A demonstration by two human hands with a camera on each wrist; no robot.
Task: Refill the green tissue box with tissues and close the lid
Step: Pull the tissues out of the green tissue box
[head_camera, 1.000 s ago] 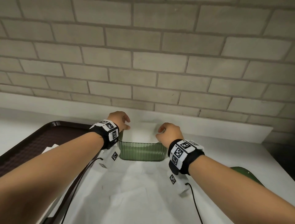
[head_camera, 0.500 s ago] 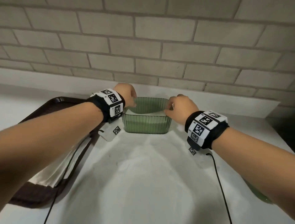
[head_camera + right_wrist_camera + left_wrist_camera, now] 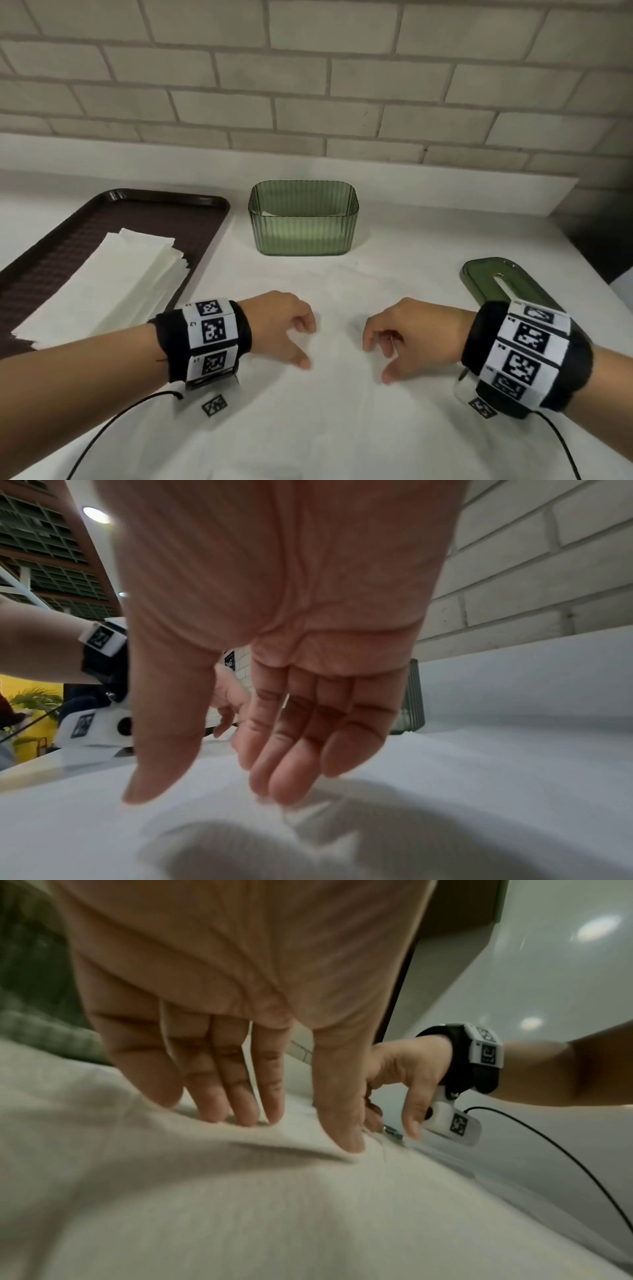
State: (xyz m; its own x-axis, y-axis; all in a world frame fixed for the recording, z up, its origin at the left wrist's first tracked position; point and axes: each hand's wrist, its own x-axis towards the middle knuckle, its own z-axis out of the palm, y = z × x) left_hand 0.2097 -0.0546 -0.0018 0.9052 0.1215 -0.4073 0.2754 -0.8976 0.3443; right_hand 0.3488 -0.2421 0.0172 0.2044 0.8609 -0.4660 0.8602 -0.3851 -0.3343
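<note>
Both your hands hang low over the white cloth point(image 3: 308, 428) with nothing in them: your left hand point(image 3: 281, 325) has its fingers loosely drooped toward the cloth, and your right hand point(image 3: 411, 337) matches it, thumb apart, fingers relaxed and close together. The green tissue box point(image 3: 303, 224) stands open at twelve o'clock from the gap between your hands, well apart from both, against the brick wall point(image 3: 308, 85); a pale layer of tissues seems to lie in its bottom, though how full it is you cannot tell from here. Its long axis runs left to right across your view. The next move, as it looks, turns on the stack of tissues point(image 3: 102, 287) on the brown tray point(image 3: 51, 246): it lies at about ten o'clock from your left hand, clearly the nearer one, with its long axis slanting away from you toward one o'clock. So you would have to turn the stack to match the box. The green lid point(image 3: 493, 284) rests at one o'clock from your right hand, just beyond that wrist, so that hand is better placed for closing.
</note>
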